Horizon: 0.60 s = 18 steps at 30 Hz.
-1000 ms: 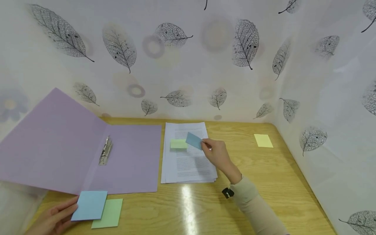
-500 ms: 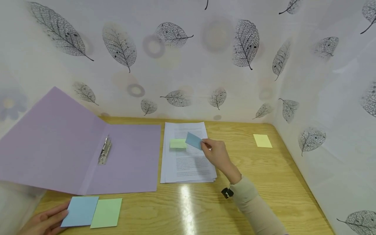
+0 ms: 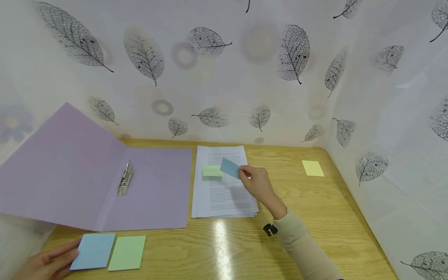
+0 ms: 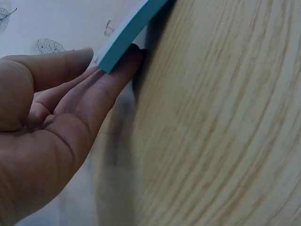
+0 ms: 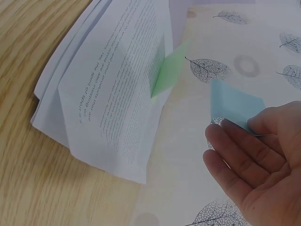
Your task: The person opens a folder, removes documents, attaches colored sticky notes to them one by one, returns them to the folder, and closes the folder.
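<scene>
My left hand [image 3: 49,260] holds a blue sticky note pad [image 3: 93,251] by its left edge at the lower left. In the left wrist view, the thumb is at the pad's [image 4: 127,35] edge and fingers lie beneath it. A green sticky note pad [image 3: 127,252] lies just right of it. Over the printed paper stack [image 3: 229,198], my right hand [image 3: 259,184] pinches a single blue sticky note [image 3: 230,168] between thumb and index finger. A green sticky note [image 3: 212,170] is stuck on the top sheet, its free end standing up in the right wrist view.
A purple folder [image 3: 157,202] lies spread left of the papers, its cover raised and its metal clip [image 3: 125,179] showing. One yellow sticky note [image 3: 313,168] lies at the table's [image 3: 315,217] far right. A leaf-patterned curtain [image 3: 224,85] encloses the back and sides.
My left hand has moved the blue pad to the left, off the green pad, so a narrow gap now separates them. The right hand and its blue note have stayed almost still.
</scene>
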Tool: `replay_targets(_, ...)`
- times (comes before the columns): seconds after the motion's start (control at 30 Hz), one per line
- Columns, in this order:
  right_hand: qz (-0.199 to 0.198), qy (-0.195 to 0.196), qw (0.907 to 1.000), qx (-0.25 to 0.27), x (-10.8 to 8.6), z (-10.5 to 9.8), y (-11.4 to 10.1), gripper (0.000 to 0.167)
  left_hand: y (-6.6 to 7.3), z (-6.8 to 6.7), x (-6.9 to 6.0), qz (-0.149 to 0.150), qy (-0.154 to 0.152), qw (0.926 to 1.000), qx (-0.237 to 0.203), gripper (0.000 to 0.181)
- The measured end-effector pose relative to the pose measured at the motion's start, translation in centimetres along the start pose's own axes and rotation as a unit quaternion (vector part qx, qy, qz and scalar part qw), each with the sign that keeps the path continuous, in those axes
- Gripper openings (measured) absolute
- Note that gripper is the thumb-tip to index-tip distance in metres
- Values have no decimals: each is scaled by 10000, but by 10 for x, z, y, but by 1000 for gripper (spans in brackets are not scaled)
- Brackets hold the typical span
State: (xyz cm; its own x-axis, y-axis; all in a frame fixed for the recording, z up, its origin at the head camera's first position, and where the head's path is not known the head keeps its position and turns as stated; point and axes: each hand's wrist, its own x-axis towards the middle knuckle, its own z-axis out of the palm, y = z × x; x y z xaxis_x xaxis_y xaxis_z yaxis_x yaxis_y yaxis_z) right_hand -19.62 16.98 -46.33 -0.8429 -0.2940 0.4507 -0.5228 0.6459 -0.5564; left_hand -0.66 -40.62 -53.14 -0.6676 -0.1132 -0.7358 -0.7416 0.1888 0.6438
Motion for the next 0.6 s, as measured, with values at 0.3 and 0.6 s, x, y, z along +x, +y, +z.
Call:
replay_targets(0.3, 36, -35, 10000, 4, -2, 2, 0, 15, 9, 5, -12, 468, -52, 9984, -317, 79)
replay_targets(0.6, -23, -49, 10000, 30, -1, 1, -1, 15, 26, 16, -26, 1334, -535, 9890, 344, 68)
